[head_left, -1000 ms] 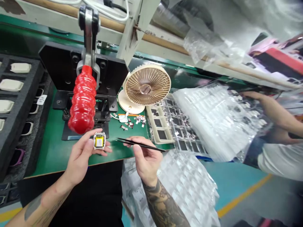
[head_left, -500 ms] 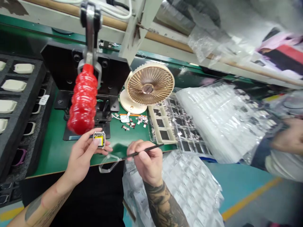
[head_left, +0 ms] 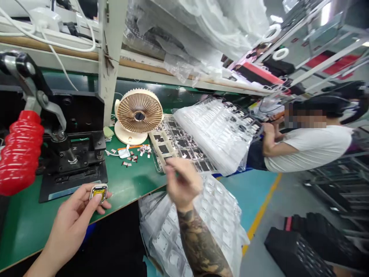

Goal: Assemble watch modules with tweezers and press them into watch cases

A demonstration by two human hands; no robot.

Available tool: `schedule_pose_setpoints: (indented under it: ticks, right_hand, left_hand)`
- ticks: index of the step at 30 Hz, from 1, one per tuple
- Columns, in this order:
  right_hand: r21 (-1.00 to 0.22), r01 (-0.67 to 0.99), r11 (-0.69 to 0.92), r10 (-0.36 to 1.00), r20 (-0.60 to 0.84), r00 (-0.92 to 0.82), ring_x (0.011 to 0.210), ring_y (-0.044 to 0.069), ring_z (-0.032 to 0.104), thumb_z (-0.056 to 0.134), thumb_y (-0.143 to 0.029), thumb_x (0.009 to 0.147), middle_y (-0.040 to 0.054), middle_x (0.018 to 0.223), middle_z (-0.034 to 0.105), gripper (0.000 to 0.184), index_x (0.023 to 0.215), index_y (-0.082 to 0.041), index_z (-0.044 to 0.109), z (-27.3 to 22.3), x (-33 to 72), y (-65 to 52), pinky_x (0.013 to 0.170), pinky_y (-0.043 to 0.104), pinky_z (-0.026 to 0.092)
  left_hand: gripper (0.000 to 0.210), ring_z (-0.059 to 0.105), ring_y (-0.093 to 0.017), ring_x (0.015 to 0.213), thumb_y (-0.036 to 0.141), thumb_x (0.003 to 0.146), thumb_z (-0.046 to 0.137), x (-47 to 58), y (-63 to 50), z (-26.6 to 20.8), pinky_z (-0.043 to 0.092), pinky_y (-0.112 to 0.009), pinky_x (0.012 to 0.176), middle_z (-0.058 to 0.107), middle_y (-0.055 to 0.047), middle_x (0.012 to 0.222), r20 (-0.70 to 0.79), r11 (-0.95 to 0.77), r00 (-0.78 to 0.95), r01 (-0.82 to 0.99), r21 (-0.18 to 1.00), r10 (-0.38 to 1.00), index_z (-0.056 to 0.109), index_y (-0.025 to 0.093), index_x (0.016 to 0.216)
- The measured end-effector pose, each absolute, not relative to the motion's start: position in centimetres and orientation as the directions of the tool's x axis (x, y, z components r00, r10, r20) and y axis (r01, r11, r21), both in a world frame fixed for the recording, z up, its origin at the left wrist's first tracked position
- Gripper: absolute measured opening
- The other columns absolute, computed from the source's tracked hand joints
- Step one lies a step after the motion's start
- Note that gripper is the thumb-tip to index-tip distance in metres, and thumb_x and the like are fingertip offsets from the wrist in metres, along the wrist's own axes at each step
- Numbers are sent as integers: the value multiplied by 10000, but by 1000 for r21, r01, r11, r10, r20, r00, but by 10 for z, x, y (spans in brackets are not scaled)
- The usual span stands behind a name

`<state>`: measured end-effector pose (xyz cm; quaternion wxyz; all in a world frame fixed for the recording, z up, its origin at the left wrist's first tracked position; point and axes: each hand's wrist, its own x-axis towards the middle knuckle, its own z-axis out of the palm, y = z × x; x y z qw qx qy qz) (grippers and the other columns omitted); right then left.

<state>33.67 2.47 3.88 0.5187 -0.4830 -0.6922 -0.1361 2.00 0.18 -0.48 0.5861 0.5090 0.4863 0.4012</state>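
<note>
My left hand point(head_left: 72, 217) holds a small square watch case point(head_left: 100, 189) with a yellow part inside, its thumb pressed on the face and its fingers behind. It is just above the green bench point(head_left: 131, 186), in front of the press base. My right hand point(head_left: 184, 182) is smeared by motion at the near end of a cream compartment tray point(head_left: 155, 148) holding dark square pieces. I cannot make out any tool in its blurred fingers. Small loose parts point(head_left: 144, 150) and a white tag on a cord point(head_left: 124, 153) lie on the bench between the hands.
A lever press with a red handle point(head_left: 21, 152) stands at left, a cream fan point(head_left: 140, 111) behind the bench. Bubble wrap point(head_left: 207, 134) covers trays at right. Plastic-covered blister trays point(head_left: 170, 231) sit below my right arm. A co-worker in a white shirt point(head_left: 311, 148) is at right.
The view has swung right, so the bench appears farther left. My right hand has moved over to the cream tray; the dark thin tool and clear frame near it no longer show.
</note>
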Motion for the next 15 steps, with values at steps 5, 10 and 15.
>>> schedule_pose_setpoints:
  ticks: [5,10,15]
  right_hand:
    - [95,685,722,577,463,-673,1005,207,729,576,-156,1130,86,1147,812,251,1332,-192,720,7,281,30,811,378,568]
    - [100,773,626,707,346,-617,1025,192,689,511,-153,1154,98,1171,795,272,1330,-170,717,26,315,52,857,348,529]
    - [148,972,184,975,95,-200,1096,260,670,511,-164,1126,136,1125,785,296,1205,-160,797,73,393,109,942,365,501]
  left_hand:
    - [390,791,-209,920,561,1074,718,20,-5,-5,664,-317,852,836,-84,1207,-145,135,81,116,984,986,730,232,1283]
    - [386,788,-204,924,558,1083,701,14,-8,-18,670,-318,880,840,-77,1225,-108,91,101,160,983,989,728,249,1313]
    - [427,806,-226,959,556,1081,704,9,-4,-26,685,-345,887,840,-90,1254,-98,80,132,136,987,986,662,256,1382]
